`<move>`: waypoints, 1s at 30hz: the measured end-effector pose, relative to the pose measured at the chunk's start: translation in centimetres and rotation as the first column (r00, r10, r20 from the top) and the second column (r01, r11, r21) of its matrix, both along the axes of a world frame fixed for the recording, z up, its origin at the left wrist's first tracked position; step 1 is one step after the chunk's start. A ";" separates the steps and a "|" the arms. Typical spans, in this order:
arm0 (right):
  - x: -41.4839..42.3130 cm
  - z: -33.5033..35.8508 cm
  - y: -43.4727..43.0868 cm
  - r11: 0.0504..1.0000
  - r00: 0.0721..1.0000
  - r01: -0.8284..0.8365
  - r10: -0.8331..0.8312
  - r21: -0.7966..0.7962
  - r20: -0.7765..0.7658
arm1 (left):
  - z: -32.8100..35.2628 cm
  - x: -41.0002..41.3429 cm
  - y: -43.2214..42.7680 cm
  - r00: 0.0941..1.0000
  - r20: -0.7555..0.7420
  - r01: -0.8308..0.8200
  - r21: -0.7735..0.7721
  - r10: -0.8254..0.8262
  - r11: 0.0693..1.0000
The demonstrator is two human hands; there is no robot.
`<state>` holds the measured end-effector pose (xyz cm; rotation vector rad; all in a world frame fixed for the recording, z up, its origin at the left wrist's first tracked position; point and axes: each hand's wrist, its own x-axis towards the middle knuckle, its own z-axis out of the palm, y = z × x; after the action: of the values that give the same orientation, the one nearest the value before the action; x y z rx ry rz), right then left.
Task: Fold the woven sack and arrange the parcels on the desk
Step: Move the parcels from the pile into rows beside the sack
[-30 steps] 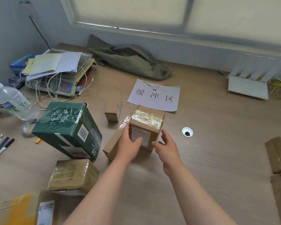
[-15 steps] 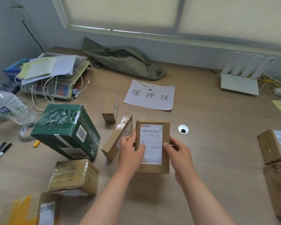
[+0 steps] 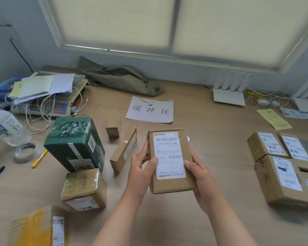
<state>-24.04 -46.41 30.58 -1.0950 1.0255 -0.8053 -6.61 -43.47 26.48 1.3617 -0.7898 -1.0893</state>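
I hold a small brown cardboard parcel (image 3: 171, 183) above the desk, its white shipping label facing me. My left hand (image 3: 140, 167) grips its left edge and my right hand (image 3: 197, 173) grips its right edge. The green-grey woven sack (image 3: 121, 79) lies crumpled at the back of the desk under the window. On the left are a green box (image 3: 75, 139), a flat brown parcel (image 3: 123, 151) on its edge, a tiny parcel (image 3: 113, 123), a taped parcel (image 3: 84, 189) and a yellow-taped parcel (image 3: 36, 228). Labelled parcels (image 3: 281, 167) sit grouped at the right.
A paper sign (image 3: 150, 110) with characters lies mid-desk. A scale (image 3: 50, 103) with papers and cables, a water bottle (image 3: 4, 125), a tape roll (image 3: 24, 152) and pens occupy the left side. Two white routers (image 3: 229, 93) with wires stand at the back right.
I lifted the parcel off the desk, turned its label toward me and brought it closer. The view swung to the right, showing more parcels there.
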 end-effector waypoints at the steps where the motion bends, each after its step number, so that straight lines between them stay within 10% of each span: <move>1: -0.4 0.1 0.6 1.000 1.000 0.005 -0.005 -0.004 0.001 | 0.1 -0.3 0.5 1.000 0.003 0.009 -0.003 -0.009 1.000; 30: -42.7 -6.8 7.3 0.893 0.917 0.398 -0.389 0.211 -0.084 | -6.0 -42.1 3.2 0.949 -0.026 0.314 0.201 -0.315 0.928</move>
<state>-66.73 -39.15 23.82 -0.7176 1.3630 -0.9654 -48.68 -40.27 20.52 1.4400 -0.9443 -1.4506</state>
